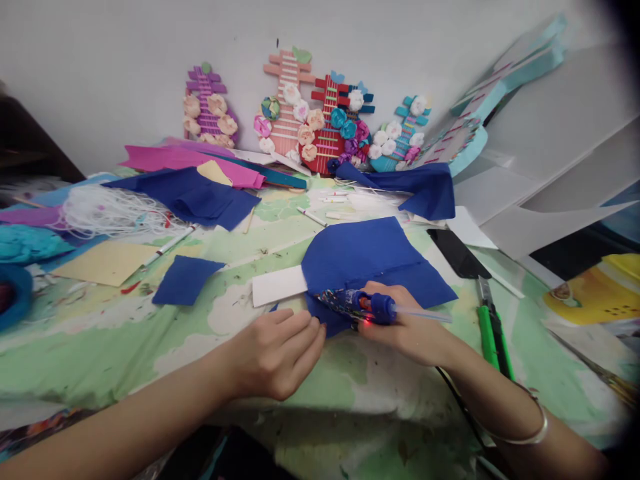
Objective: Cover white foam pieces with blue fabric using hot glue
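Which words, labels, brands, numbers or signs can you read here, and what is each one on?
None that I can read.
Glue gun in the right hand: pale marks on its dark blue front part, too small and blurred to tell whether they are lettering.
White pen-like stick at the left: small dark marks, too small to read.

the right hand (415, 327) holds a glue gun (355, 304).

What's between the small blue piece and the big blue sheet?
The white strip, its right end meeting the big blue sheet; tablecloth shows between the strip and the small blue piece. The head view shows this.
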{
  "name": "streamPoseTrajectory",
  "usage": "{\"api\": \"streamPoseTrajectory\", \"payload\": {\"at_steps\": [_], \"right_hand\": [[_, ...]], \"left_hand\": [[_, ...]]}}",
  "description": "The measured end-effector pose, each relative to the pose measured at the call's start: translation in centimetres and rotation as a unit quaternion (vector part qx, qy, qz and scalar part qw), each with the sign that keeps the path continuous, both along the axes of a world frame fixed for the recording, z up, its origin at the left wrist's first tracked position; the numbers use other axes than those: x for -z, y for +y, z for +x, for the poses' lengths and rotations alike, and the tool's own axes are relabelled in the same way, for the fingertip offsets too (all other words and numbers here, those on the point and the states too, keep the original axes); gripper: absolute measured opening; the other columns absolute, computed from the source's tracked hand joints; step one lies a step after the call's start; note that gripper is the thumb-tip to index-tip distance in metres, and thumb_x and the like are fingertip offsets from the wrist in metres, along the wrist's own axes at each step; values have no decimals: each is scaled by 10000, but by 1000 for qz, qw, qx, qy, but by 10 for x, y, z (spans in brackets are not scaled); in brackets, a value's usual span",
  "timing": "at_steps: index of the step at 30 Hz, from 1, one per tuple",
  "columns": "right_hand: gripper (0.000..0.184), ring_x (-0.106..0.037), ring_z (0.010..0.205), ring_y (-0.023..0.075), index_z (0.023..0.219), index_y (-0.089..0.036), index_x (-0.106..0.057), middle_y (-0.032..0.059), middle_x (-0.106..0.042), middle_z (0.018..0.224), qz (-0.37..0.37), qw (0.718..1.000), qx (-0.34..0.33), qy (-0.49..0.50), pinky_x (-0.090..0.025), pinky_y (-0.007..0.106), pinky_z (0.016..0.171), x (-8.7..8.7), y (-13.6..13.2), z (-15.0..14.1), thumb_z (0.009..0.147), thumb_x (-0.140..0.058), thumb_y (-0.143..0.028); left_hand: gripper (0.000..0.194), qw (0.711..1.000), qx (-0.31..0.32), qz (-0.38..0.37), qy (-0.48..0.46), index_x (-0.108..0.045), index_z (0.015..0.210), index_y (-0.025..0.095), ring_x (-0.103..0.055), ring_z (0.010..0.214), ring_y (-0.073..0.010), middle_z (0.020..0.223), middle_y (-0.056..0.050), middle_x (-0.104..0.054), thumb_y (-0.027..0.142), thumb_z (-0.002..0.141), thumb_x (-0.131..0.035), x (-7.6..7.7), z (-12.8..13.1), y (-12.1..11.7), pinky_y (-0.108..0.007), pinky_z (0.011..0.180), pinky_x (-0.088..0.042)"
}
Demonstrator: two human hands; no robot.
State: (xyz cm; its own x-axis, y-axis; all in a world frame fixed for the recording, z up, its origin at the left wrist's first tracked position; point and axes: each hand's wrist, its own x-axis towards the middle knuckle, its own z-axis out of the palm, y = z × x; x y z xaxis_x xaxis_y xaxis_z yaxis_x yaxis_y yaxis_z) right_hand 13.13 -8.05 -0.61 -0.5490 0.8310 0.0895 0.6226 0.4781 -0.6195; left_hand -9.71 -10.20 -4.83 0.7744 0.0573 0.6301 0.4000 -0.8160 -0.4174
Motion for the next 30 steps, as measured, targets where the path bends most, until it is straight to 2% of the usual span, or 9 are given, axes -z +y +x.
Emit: {"api": "streamPoseTrajectory", "payload": {"at_steps": [10,14,23,30], "right_hand": [[122,-479,637,132,635,-183,-497,-19,-525,669,13,1000,-16,-9,-363,267,593,-1,-2,1,724,-577,-157],[139,-480,636,134,627,-187,-484,-24,-532,663,13,1000,-13,-10,-362,274,600,-2,-3,3,732,-567,-148],[92,-498,652,149,653,-186,-526,-5,-555,703,-4,999,-10,-32,-370,291,611,-3,-7,11,734,-569,-181],[86,-487,653,147,657,-181,-519,-2,-543,698,-12,999,-11,-51,-360,286,615,-7,-7,10,726,-570,-170]], "left_hand": [[207,1000,4,-7,8,-643,897,93,-634,730,-212,771,-113,-693,82,858,-439,-4,0,0,-316,522,-503],[176,1000,1,-1,12,-642,887,72,-644,697,-216,739,-109,-693,71,844,-471,-6,-1,1,-316,504,-500],[176,1000,-3,5,-4,-637,916,105,-641,707,-201,769,-86,-699,87,855,-473,-1,-1,2,-313,523,-505],[170,1000,5,6,-1,-635,908,74,-641,709,-205,747,-100,-691,73,848,-476,-6,0,2,-307,518,-505]]}}
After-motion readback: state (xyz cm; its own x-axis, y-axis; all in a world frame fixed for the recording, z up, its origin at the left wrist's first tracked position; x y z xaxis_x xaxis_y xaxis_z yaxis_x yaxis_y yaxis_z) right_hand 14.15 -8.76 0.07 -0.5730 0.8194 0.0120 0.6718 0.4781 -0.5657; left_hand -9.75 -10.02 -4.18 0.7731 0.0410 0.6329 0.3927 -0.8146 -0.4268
